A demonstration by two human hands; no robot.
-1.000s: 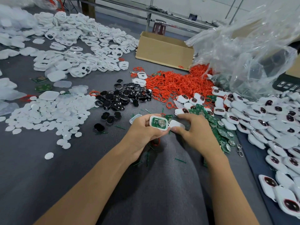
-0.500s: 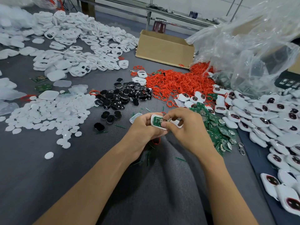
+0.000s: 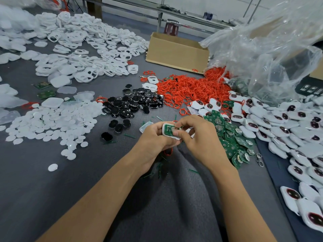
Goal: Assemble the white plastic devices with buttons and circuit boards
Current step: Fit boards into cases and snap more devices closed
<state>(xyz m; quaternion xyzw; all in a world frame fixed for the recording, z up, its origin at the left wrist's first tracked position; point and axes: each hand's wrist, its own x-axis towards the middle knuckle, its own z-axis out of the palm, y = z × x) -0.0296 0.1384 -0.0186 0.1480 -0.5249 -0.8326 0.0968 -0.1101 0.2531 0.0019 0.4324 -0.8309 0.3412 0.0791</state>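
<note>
My left hand (image 3: pixel 153 137) grips a white plastic shell (image 3: pixel 167 131) with a green circuit board and its round coin cell seated inside, open side up. My right hand (image 3: pixel 197 135) sits over the shell's right end, thumb and fingers curled and pinching at the board near the coin cell. Both hands hover just above the grey felt table (image 3: pixel 52 189). A clear plastic cover (image 3: pixel 146 126) lies right behind my left hand. A pile of green circuit boards (image 3: pixel 232 138) lies just right of my right hand.
Black buttons (image 3: pixel 132 103) and red rings (image 3: pixel 188 89) lie beyond my hands. White discs (image 3: pixel 49 123) spread on the left, white frames (image 3: pixel 83 49) far left. Assembled white devices (image 3: pixel 283 130) fill the right side. A cardboard box (image 3: pixel 176 51) and a clear plastic bag (image 3: pixel 265 49) stand at the back.
My right hand came in from the shell's right side and now covers its right end, pinching at the board. The left hand keeps holding the shell in the same spot.
</note>
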